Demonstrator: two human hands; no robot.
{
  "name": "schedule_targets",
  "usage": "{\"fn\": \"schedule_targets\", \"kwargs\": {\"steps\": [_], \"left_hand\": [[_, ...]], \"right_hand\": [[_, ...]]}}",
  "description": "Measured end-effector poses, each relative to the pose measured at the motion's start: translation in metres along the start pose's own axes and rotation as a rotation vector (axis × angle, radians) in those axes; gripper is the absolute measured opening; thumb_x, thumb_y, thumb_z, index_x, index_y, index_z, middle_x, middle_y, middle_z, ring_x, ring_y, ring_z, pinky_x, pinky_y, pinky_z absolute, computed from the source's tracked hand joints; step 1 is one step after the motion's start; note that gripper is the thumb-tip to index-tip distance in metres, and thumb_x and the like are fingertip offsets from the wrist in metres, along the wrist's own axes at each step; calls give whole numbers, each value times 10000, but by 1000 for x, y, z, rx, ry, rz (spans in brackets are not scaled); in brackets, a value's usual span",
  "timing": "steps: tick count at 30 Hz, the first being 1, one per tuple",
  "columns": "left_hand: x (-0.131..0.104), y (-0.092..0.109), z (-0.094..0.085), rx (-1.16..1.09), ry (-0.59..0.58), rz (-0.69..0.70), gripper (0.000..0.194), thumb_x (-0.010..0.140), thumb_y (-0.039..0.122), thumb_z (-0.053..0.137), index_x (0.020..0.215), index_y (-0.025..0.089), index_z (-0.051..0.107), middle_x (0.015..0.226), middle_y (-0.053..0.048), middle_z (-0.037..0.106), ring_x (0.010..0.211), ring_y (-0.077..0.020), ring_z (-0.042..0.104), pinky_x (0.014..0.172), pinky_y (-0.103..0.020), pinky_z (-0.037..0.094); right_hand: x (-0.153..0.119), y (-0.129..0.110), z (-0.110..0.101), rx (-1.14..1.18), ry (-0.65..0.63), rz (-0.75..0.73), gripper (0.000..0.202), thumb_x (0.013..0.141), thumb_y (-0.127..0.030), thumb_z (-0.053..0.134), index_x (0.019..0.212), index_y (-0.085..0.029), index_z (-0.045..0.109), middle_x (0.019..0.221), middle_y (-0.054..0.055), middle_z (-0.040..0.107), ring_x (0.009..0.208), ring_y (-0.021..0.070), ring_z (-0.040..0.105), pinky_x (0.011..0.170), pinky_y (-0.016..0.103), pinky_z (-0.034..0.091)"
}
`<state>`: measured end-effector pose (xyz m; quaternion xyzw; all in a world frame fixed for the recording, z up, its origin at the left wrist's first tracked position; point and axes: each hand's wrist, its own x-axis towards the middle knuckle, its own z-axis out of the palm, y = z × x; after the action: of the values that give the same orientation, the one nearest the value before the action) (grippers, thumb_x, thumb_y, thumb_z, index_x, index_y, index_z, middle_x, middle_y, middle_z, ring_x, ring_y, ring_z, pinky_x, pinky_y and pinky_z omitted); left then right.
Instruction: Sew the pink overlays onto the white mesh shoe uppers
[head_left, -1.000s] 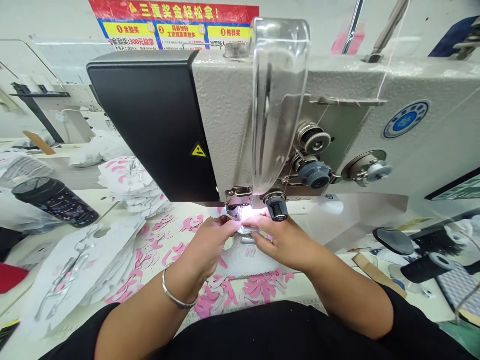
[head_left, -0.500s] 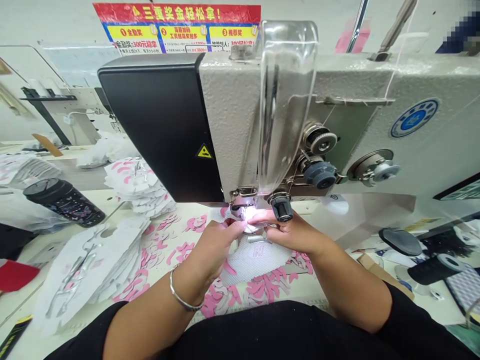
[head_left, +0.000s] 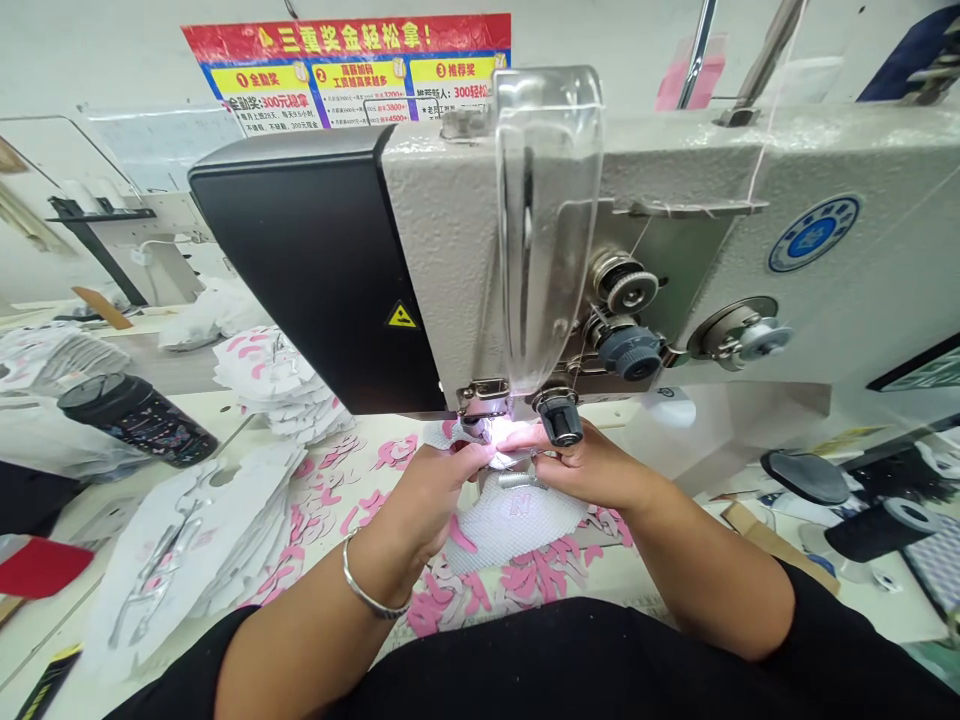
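A white mesh shoe upper piece [head_left: 517, 525] with a pink N mark lies under the lit needle area of a sewing machine [head_left: 480, 395]. My left hand [head_left: 442, 470] pinches its edge just left of the presser foot, thumb and fingers closed. From the right, my right hand [head_left: 577, 465] grips the same piece, fingers bent close to the needle and partly behind a dark tension knob [head_left: 559, 418]. A pink curved patch [head_left: 463, 535] shows on the mesh below my left hand. The exact spot under the foot is hidden by fingers and glare.
Loose pink cut pieces [head_left: 536, 580] lie scattered over the table. To the left are a stack of white upper pieces [head_left: 187, 540], another stack [head_left: 277, 385] behind it and a black tumbler [head_left: 139, 415]. A black thread cone [head_left: 874, 530] lies at right.
The view has shifted slightly, so the machine head sits a little further left and the poster lower. Both hands keep nearly the same hold on the upper piece beside the needle.
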<state>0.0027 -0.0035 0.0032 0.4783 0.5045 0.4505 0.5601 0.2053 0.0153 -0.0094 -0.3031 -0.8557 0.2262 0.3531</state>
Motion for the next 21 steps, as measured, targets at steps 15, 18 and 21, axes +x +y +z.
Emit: {"fn": "schedule_targets", "kwargs": {"steps": [15,18,21], "left_hand": [[8,-6,-7,8,-21,7,208,701,264,720,566,177,587,611,19,469,631,-125,405,598,-274,323],[10,-5,-9,-18,-59,1,161,698,251,720,606,184,606,636,22,490,645,-129,413,611,-274,329],[10,-5,-11,-5,-72,-3,144,711,254,699,612,187,618,634,22,501,649,-133,424,623,-277,330]], "right_hand": [[-6,-6,11,-137,69,56,460,826,-96,521,1188,-340,669,1057,18,674,1000,204,609,889,370,493],[-7,-11,15,-139,90,110,499,818,-76,509,1209,-346,659,1121,27,649,1065,213,596,933,393,493],[-10,-16,23,-159,137,153,539,805,-43,492,1209,-357,659,1169,25,621,1134,214,577,975,395,491]]}}
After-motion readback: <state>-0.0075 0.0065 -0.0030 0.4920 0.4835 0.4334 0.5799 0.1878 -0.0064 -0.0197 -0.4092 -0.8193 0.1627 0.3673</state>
